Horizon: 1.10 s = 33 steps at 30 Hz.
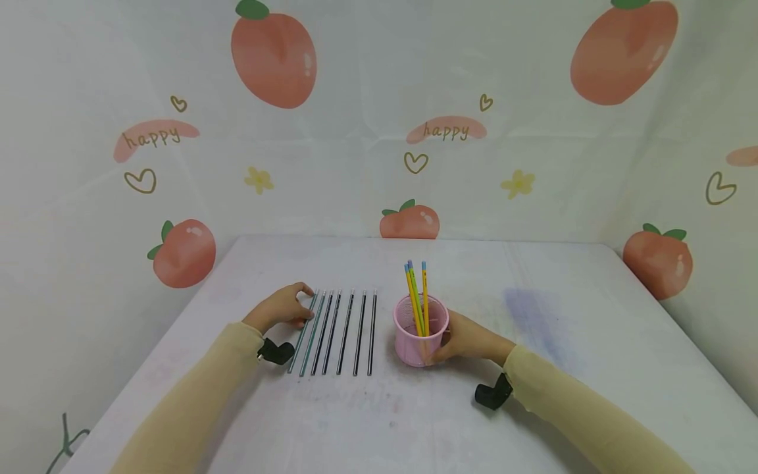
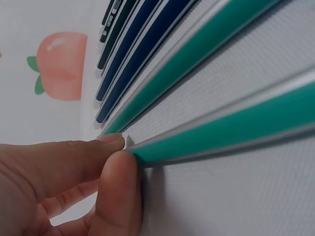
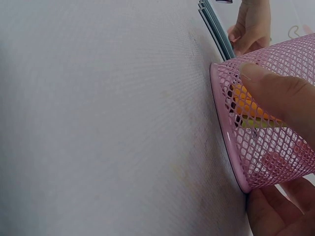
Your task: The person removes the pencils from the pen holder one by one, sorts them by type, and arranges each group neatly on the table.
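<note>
The right hand (image 1: 470,339) grips the upright cup (image 1: 408,352) by its side, thumb and fingers spread round it; a few pencils (image 1: 426,296) stand inside. A little farther off, the left hand (image 1: 281,308) reaches the outermost green pencil (image 2: 226,129), thumb and forefinger bent about it; whether they pinch it I cannot tell. It is much the nearer hand. That pencil points away, far end slanting rightward; six more (image 1: 372,336) lie between it and the cup.
</note>
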{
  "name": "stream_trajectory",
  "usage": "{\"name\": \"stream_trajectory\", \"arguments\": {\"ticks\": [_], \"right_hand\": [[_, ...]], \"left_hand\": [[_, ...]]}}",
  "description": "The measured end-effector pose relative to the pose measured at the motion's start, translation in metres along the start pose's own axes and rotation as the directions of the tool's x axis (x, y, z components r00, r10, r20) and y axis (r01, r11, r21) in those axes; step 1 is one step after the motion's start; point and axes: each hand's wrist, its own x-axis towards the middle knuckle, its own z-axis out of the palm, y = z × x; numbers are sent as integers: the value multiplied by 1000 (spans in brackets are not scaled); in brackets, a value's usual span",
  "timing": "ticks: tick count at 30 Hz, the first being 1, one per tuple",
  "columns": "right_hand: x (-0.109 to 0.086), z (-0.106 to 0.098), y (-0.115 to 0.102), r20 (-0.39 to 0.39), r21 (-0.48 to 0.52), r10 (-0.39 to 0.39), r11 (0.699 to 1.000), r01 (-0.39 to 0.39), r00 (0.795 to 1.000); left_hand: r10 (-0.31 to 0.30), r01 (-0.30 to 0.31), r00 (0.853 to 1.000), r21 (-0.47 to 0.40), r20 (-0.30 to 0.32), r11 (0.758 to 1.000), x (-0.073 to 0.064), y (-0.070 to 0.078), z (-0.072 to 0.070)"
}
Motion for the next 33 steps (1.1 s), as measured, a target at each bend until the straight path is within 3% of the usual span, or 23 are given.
{"name": "stream_trajectory", "arguments": {"ticks": [33], "right_hand": [[0, 0, 3, -5, 14, 9, 1000, -8, 1000]], "left_hand": [[-22, 22, 1000, 5, 11, 1000, 0, -1, 0]]}}
